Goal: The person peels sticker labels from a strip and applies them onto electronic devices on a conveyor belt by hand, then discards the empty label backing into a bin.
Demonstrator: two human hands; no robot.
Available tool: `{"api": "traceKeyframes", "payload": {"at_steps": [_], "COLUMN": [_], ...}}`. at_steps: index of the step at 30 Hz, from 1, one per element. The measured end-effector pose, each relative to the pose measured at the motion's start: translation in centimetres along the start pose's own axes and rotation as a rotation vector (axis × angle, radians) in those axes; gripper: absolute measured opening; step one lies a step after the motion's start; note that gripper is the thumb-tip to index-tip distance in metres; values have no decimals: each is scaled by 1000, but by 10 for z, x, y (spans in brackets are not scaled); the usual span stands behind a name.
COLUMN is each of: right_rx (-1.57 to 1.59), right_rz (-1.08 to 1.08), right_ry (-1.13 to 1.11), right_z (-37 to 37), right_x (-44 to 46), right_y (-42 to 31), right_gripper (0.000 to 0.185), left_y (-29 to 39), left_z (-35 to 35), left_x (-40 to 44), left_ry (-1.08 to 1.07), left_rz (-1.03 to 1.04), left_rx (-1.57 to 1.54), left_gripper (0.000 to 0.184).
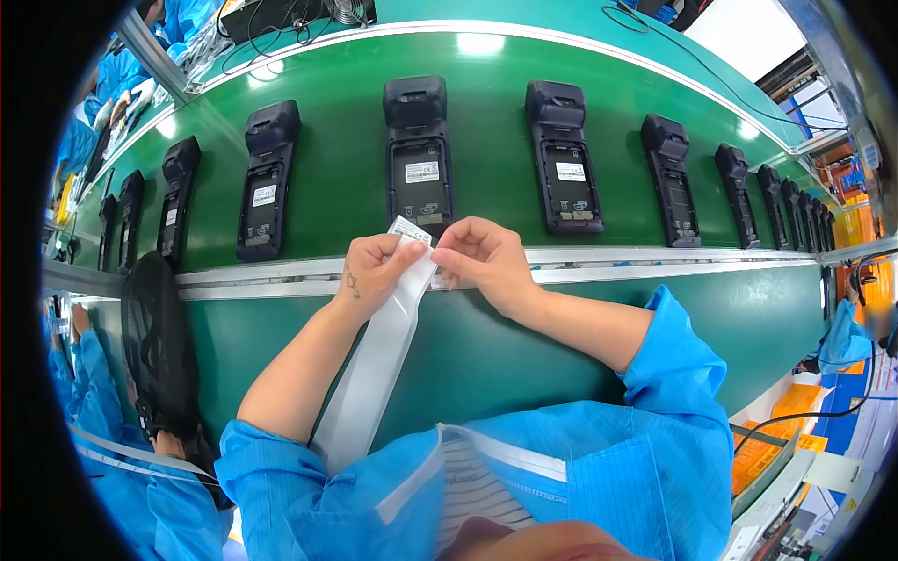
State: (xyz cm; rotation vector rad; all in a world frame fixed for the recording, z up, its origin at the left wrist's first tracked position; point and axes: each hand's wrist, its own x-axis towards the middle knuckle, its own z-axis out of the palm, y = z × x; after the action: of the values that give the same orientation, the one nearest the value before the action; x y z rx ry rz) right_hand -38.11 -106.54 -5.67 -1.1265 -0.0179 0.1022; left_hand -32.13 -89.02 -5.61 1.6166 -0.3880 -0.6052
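Observation:
A long white label strip [379, 365] hangs down from my left hand [379, 271], whose thumb and fingers pinch it near its top end. At that end sits a printed label [410, 230]. Close against the strip's right edge is my right hand [486, 265], thumb and forefinger pressed together at the label's corner; whether something thin is between them is hidden. Just beyond both hands lies a dark handheld terminal [418, 154] with its back compartment facing up and a white label [422, 172] inside. Another labelled terminal [564, 154] lies to its right.
Several more terminals [267, 178] are lined up along the green conveyor belt [346, 122]. A metal rail [599, 254] edges the belt nearest me. A black mesh-backed chair [157, 337] and co-workers in blue stand at left. Cables [711, 79] run across the far ledge.

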Motion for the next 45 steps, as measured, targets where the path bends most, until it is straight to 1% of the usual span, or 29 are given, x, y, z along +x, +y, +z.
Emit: {"api": "traceKeyframes", "payload": {"at_steps": [4, 7, 9, 10, 12, 13, 15, 16, 17, 18, 19, 20, 22, 25, 28, 45], "right_rx": [5, -60, -129, -162, -231, -182, -172, -210, -385, -493, -551, -624, -641, -738, -795, -841], "right_rz": [-74, -111, -150, -192, -276, -276, -357, -474, -441, -416, -315, -226, -42, -20, -14, -20], "right_ry": [76, 126, 176, 195, 233, 295, 380, 432, 528, 494, 457, 426, 368, 364, 374, 379], "right_z": [0, -7, -11, -13, -21, -26, -55, -77, -103, -131, -154, -166, -175, -175, -175, -174], "right_x": [-4, -2, -1, 0, 4, 8, 20, 28, 33, 35, 35, 34, 32, 33, 36, 35], "right_y": [-1, -2, 0, -1, -3, -11, -32, -43, -57, -65, -72, -77, -80, -78, -77, -76], "right_gripper": [9, 8, 8, 7, 5, 3, 2, 3, 5, 7, 9, 12, 16, 18, 16, 16], "left_y": [8, 21, 15, 13, 16, 18, 16, 16, 16, 15, 15, 13, 9, 10, 10, 10], "left_z": [12, 24, 20, 19, 23, 25, 24, 24, 24, 26, 27, 28, 29, 32, 34, 50], "left_x": [-1, 0, 1, 2, 0, 0, 2, 3, 4, 5, 6, 7, 9, 10, 11, 17], "left_ry": [-11, -79, -163, -205, -167, -148, -186, -202, -193, -185, -177, -178, -184, -186, -186, -223], "left_rz": [-44, 20, 39, 48, -76, -138, -107, -93, -88, -82, -76, -72, -66, -57, -66, -41], "left_rx": [-133, -238, -184, -156, -151, -149, -196, -220, -216, -214, -212, -218, -228, -223, -229, -274], "left_gripper": [24, 25, 26, 26, 24, 23, 23, 23, 23, 22, 22, 22, 22, 22, 22, 23]}}
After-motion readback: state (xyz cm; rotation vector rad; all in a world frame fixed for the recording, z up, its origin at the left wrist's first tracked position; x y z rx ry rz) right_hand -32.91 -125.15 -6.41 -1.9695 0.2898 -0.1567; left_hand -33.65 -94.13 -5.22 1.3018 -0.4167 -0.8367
